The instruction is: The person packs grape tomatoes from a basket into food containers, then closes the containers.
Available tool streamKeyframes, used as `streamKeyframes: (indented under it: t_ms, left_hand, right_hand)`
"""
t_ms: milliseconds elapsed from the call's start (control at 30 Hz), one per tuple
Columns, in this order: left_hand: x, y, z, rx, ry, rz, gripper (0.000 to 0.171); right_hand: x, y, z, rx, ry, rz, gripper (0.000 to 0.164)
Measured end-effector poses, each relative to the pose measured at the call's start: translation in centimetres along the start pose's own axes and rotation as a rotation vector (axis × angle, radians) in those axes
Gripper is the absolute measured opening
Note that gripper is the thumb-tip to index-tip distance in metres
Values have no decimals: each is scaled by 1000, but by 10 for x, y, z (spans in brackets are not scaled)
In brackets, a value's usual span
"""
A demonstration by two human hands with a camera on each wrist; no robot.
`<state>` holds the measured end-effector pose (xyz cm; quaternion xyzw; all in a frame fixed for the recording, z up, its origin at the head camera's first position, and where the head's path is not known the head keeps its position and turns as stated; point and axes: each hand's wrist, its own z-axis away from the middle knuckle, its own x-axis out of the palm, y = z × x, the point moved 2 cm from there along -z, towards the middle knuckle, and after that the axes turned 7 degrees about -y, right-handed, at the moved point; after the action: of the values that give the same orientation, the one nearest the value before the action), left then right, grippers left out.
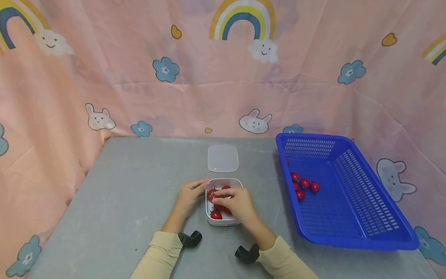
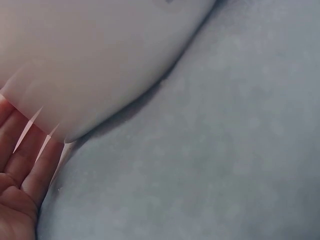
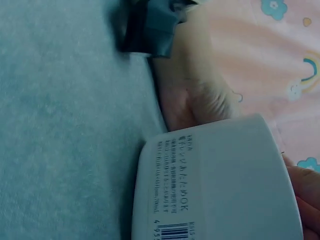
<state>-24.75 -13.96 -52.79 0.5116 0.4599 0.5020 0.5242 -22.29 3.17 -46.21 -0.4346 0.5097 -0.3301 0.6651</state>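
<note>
The right hand (image 1: 241,204) pinches a tomato (image 1: 212,197) between thumb and fingers over the white container (image 1: 223,223), more tomatoes (image 1: 216,215) lying below those fingertips, while the left hand (image 1: 187,198) rests extended fingers against the container's side, the lid (image 1: 223,158) lying beyond both hands' fingers and the blue basket (image 1: 359,244) well to their right.

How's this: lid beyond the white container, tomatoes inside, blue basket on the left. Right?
One slip: the blue basket stands on the right, as the head view shows. The lid does lie beyond the white container, with tomatoes inside.
</note>
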Motion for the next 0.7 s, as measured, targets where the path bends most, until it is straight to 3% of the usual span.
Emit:
streamKeyframes:
  t_ms: [333, 700]
  left_hand:
    - [0, 0, 0, 2, -12, -18, 28]
    - [0, 0, 0, -5, 6, -22, 29]
  right_hand:
    - [5, 2, 3, -5, 22, 90, 16]
    - [9, -3, 4, -71, 16, 239, 18]
